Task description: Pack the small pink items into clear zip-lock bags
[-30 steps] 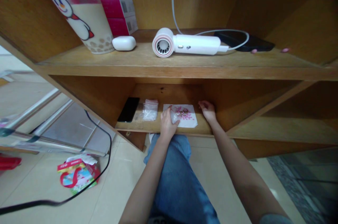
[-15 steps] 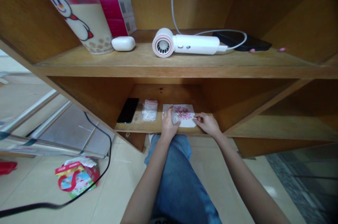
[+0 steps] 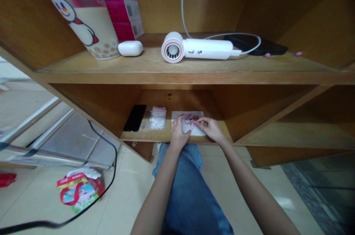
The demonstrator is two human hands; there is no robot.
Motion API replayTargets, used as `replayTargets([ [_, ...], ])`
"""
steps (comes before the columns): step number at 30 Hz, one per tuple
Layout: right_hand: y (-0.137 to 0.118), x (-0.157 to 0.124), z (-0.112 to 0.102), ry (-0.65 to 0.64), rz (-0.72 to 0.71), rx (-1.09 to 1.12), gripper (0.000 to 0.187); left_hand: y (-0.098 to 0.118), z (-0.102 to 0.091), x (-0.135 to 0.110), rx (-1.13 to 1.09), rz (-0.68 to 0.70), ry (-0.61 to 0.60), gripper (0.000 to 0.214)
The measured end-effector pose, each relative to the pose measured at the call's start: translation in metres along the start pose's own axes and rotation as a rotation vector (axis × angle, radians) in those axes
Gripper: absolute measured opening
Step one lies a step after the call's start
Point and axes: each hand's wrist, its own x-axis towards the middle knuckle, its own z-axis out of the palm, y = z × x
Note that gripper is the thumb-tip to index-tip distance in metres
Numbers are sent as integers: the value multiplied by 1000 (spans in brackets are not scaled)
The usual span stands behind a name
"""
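On the lower shelf lies a white sheet (image 3: 198,132) with a heap of small pink pieces (image 3: 190,118) on it. My left hand (image 3: 179,132) rests over the sheet's left part, thumb and fingers curved around what looks like a small clear plastic bag (image 3: 184,125). From the right, my right hand (image 3: 210,128) reaches over the sheet. Its fingertips are pinched together at the right side of the pink heap; anything between them is too small to make out. Left of the sheet is a stack of clear zip bags (image 3: 158,118).
A black phone (image 3: 135,118) lies at the lower shelf's left end. The upper shelf (image 3: 149,67) overhangs my hands, bearing a drink cup (image 3: 102,31), a white earbud case (image 3: 130,48), a white handheld fan (image 3: 208,49) and pink boxes (image 3: 114,9). A black cable (image 3: 113,176) hangs at left.
My right hand has moved left, from the sheet's right edge to the pink pieces. My left hand stays nearly in place. The view has shifted slightly.
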Motion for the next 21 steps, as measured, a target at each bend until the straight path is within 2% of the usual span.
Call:
replayTargets([
  [6, -14, 14, 15, -62, 30, 15, 23, -1, 2, 0, 15, 26, -12, 75],
  [14, -10, 11, 22, -135, -28, 53, 22, 4, 2, 0, 78, 19, -40, 76],
  [21, -9, 10, 22, -172, -13, 71, 22, 5, 1, 0, 98, 43, -65, 70],
])
